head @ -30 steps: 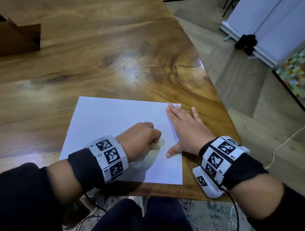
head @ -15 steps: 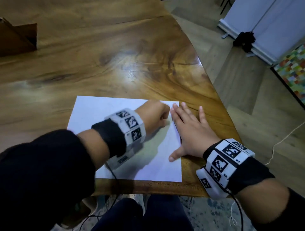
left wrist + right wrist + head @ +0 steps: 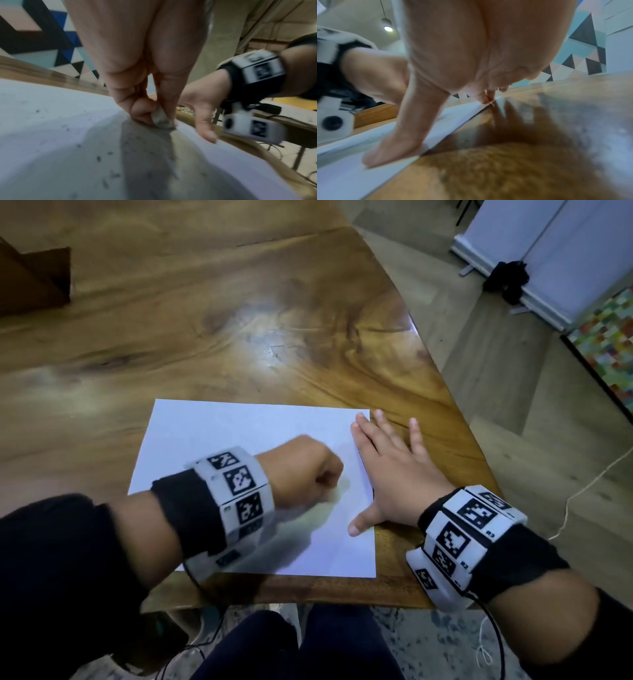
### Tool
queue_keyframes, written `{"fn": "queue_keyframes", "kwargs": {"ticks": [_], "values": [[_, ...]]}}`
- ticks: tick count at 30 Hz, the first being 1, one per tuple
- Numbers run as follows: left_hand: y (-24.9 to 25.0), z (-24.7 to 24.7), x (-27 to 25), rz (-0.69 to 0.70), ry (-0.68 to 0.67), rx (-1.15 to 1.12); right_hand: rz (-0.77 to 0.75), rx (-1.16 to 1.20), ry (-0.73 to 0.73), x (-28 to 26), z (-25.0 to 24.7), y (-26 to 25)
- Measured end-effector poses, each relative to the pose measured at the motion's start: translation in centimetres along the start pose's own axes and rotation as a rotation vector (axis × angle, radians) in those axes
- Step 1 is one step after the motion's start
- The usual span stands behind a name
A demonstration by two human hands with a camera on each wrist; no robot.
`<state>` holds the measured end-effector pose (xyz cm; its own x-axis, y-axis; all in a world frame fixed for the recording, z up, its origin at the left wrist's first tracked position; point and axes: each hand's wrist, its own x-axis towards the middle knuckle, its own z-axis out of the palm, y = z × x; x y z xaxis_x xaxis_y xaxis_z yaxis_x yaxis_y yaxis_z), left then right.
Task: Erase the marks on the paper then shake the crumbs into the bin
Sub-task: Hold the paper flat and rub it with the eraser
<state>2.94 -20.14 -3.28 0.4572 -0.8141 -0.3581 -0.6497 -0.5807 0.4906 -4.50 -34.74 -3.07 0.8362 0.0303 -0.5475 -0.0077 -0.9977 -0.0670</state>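
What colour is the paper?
The paper is plain white, seen best from the head view.

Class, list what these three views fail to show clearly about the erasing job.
- Bin: in no view; outside every frame.
- Eraser: in the head view hidden inside the left hand; blurred in the left wrist view.
- Pencil marks on the paper: too faint in the head view; the left wrist view shows only blurred specks.
- Right hand: its palm contact is hidden.

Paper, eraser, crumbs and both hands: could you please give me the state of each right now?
paper: flat on the table, pinned at its right edge.
eraser: pinched, its tip on the paper.
crumbs: scattered on the paper.
left hand: pinches the eraser.
right hand: flat, fingers spread, presses the paper's right edge.
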Motion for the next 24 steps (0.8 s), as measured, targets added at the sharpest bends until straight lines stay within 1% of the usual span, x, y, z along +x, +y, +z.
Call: {"fn": "queue_keyframes", "kwargs": {"ticks": [1, 2, 3, 6, 7, 8, 10, 12, 14, 15, 16, 19, 20, 22, 24], "values": [[0.0, 0.2, -0.2, 0.011, -0.054, 0.013, 0.0, -0.002, -0.006, 0.0, 0.0, 0.0], [0.1, -0.1, 0.1, 0.013, -0.059, 0.022, 0.0, -0.006, -0.011, 0.0, -0.1, 0.0], [-0.1, -0.5, 0.8, 0.008, -0.022, 0.027, 0.0, -0.013, -0.015, 0.1, -0.1, -0.1], [-0.4, -2.1, 3.7, -0.043, 0.166, 0.041, 0.001, -0.026, -0.023, 0.2, -0.1, -0.1], [-0.5, -2.2, 4.2, -0.054, 0.188, 0.048, 0.003, -0.029, -0.024, 0.1, -0.1, -0.1], [-0.4, -2.1, 4.1, -0.047, 0.18, 0.046, 0.003, -0.031, -0.024, 0.1, -0.1, -0.1], [-0.2, -1.0, 2.2, 0.021, 0.099, 0.02, 0.002, -0.028, -0.023, 0.1, -0.1, 0.0], [-0.2, 0.5, -0.7, 0.113, -0.058, 0.02, 0.004, -0.022, -0.026, 0.1, -0.1, 0.0], [-0.3, 1.5, -3.0, 0.175, -0.207, 0.051, 0.004, -0.021, -0.033, 0.1, -0.1, -0.1], [-0.5, 1.5, -3.4, 0.184, -0.222, 0.049, 0.003, -0.023, -0.034, 0.0, -0.2, -0.1], [-0.7, 1.3, -3.2, 0.178, -0.193, 0.036, 0.003, -0.024, -0.035, 0.0, -0.2, -0.1], [-0.7, -0.2, -0.8, 0.097, 0.027, 0.007, -0.001, -0.016, -0.033, 0.1, -0.2, -0.1], [-0.8, -0.5, -0.2, 0.079, 0.071, 0.004, 0.0, -0.016, -0.031, 0.1, -0.2, -0.1], [-0.9, -0.4, -0.2, 0.072, 0.059, -0.009, 0.002, -0.023, -0.036, 0.1, -0.2, -0.1], [-1.1, 0.5, -2.2, 0.128, -0.025, -0.017, 0.007, -0.028, -0.037, 0.1, -0.3, -0.1]]}}
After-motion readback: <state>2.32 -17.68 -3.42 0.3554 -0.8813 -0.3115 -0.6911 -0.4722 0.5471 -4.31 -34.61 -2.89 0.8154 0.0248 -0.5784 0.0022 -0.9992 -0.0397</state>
